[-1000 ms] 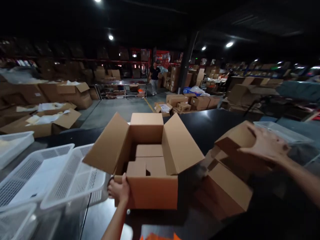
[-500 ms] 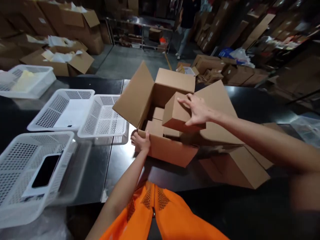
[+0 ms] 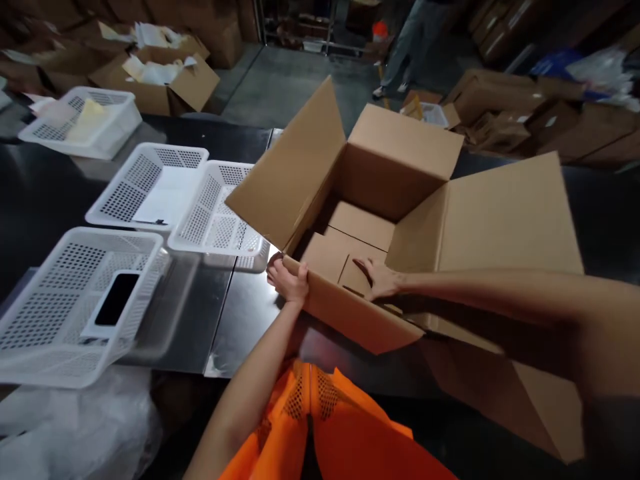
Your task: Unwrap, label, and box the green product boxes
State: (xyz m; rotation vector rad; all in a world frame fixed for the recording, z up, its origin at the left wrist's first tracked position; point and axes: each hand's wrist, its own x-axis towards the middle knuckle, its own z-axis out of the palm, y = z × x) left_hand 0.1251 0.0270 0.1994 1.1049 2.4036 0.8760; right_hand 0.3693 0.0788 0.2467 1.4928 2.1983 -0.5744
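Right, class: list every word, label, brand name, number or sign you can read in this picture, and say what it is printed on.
None can be read.
Large open brown cardboard box: plain, no print showing.
Small brown cardboard boxes inside it: plain.
White sheet in the white perforated plastic basket: a dark mark at its edge, too small to read.
Dark phone-like slab in the nearest white basket: blank.
Labels on distant brown cartons: blurred.

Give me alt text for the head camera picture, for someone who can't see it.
A person's right hand presses on small boxes inside a big open carton, while the left hand grips its near left corner. White baskets sit to the left on the dark table, one holding a phone.
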